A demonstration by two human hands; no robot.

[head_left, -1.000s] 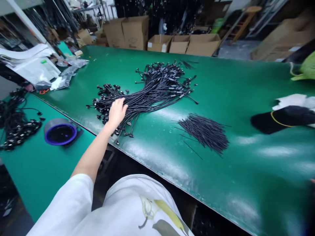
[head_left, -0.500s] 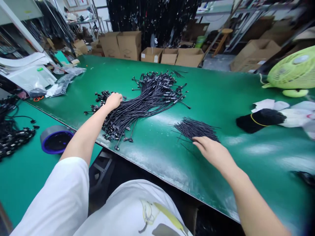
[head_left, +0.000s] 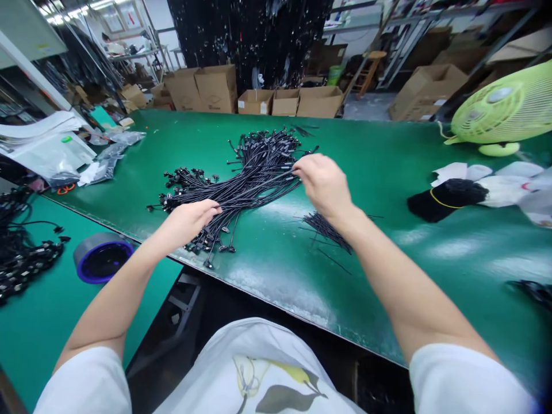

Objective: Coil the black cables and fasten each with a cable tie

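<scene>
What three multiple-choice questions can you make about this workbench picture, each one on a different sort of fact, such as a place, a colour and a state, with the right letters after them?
1. Where does the grey roll with a blue rim stand?
A. On the separate green bench at the left
B. Inside a cardboard box
C. On a wooden stool

2. What colour is the fan at the right?
A. Red
B. Lime green
C. Black

3. What is the person's right hand doing?
A. Holding the fan
B. Hanging beside the body
C. Reaching to the bundle of black cables

Answers:
1. A, the roll sits on that bench, below the larger one.
2. B, its cage and base both show lime green.
3. C, the fingers are at the right side of the bundle, away from the fan.
</scene>
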